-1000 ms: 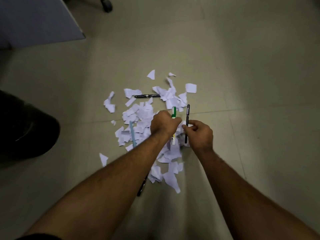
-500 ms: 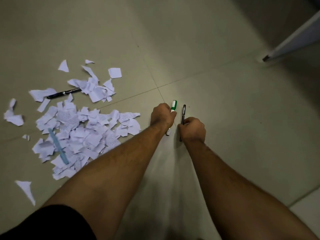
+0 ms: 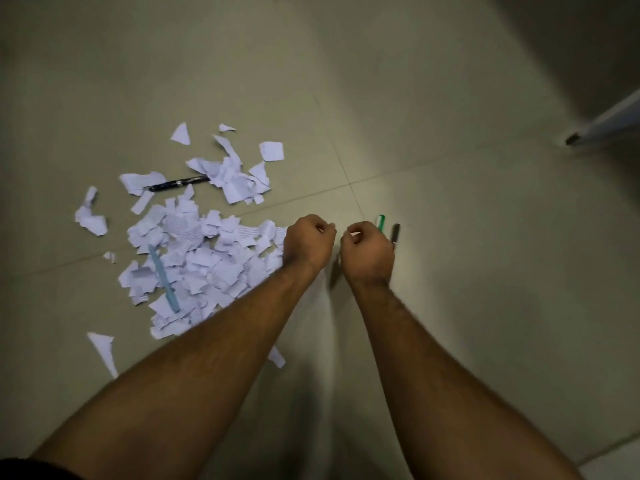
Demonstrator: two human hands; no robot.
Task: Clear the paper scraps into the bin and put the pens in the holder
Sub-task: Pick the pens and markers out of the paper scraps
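Head view shows the paper scraps (image 3: 194, 251) spread in a loose heap on the tiled floor (image 3: 450, 306), left of both hands. A light blue pen (image 3: 164, 278) lies on the heap, and a black pen (image 3: 178, 183) lies at its far edge among single scraps. The left hand (image 3: 306, 245) is over the near right edge of the heap, fingers curled; whether it holds something I cannot tell. The right hand (image 3: 369, 251) is just beside it, also curled. Behind the right hand stick out a green-capped marker (image 3: 380, 222) and a dark pen (image 3: 395, 233); if the fingers grip them is hidden. To the right, the floor is bare until a white panel edge (image 3: 606, 123) at far right. Neither bin nor holder is in view.
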